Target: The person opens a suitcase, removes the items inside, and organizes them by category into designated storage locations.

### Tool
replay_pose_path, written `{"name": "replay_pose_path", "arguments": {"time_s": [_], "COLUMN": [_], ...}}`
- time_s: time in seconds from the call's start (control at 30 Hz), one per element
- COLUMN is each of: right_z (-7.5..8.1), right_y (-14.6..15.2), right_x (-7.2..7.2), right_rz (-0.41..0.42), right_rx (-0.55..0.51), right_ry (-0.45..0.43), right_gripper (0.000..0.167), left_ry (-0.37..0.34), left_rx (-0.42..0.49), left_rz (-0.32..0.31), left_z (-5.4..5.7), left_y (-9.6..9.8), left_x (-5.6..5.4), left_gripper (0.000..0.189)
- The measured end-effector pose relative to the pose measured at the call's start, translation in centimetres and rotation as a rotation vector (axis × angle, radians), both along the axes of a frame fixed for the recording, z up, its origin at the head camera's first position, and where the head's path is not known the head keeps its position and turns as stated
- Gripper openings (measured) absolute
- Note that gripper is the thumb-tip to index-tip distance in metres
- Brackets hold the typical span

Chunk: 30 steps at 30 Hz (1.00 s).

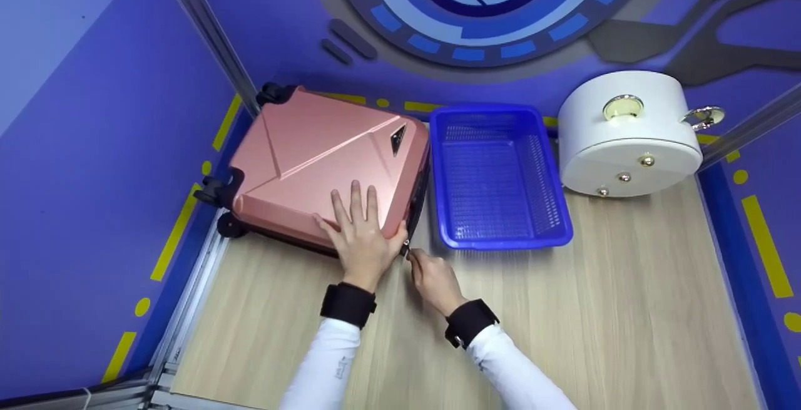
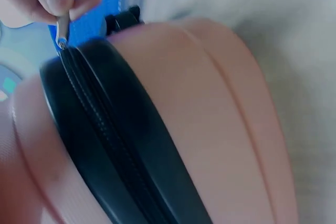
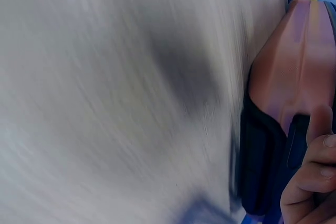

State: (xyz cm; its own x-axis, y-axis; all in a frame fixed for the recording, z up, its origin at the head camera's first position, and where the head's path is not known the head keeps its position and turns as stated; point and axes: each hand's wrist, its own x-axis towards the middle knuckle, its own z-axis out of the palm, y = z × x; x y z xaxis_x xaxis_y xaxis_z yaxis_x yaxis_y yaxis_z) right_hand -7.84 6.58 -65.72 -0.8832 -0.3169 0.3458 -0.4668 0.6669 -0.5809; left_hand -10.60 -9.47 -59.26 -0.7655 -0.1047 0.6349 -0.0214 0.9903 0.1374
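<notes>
A rose-pink hard-shell suitcase (image 1: 325, 153) lies flat on its side, its wheels toward the left wall. My left hand (image 1: 364, 244) rests on the near right corner of its shell, fingers spread. Right by that corner, my right hand (image 1: 436, 280) pinches the metal zipper pull (image 2: 63, 29) between thumb and finger. In the left wrist view the zipper (image 2: 102, 124) runs along the black band from the pull, its teeth meshed. The right wrist view has my curled fingers (image 3: 310, 182) beside the suitcase's dark edge.
A blue plastic basket (image 1: 441, 191) stands just right of the suitcase. Farther right, against the back wall, is a white rounded case (image 1: 619, 122) with gold-coloured fittings. Blue printed walls (image 1: 125, 178) enclose the wood-grain tabletop (image 1: 626, 310).
</notes>
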Motion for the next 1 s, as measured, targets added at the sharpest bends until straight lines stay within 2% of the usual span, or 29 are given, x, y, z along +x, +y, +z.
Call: {"name": "replay_pose_path", "arguments": {"time_s": [0.3, 0.43, 0.53, 0.63, 0.73, 0.93, 1.0], "right_z": [-0.2, -0.5, -0.6, -0.5, -0.5, -0.4, -0.3], "right_y": [0.7, 0.8, 1.1, 1.4, 1.7, 2.0, 2.1], "right_x": [-0.4, -0.5, -0.6, -0.8, -1.1, -1.3, -1.2], "right_rz": [0.001, 0.003, 0.017, 0.035, 0.041, 0.057, 0.056], "right_rx": [-0.026, -0.034, -0.023, -0.013, -0.01, -0.021, -0.02], "right_ry": [0.055, 0.046, 0.038, 0.041, 0.042, 0.01, -0.008], "right_gripper": [0.005, 0.005, 0.006, 0.007, 0.007, 0.008, 0.008], "left_ry": [-0.023, -0.049, -0.085, -0.146, -0.212, -0.346, -0.37], "left_rx": [0.018, 0.016, 0.009, 0.004, 0.004, -0.03, -0.056], "left_rz": [0.082, 0.074, 0.038, -0.035, -0.148, -0.418, -0.488], "left_z": [0.1, 0.2, 0.4, 0.8, 1.3, 2.2, 2.5], "left_y": [2.0, 2.0, 1.5, 0.7, -0.7, -5.5, -7.2], "left_x": [-1.5, -1.5, -1.2, -0.9, -0.7, -0.8, -1.1], "left_gripper": [0.093, 0.094, 0.096, 0.099, 0.102, 0.108, 0.109]}}
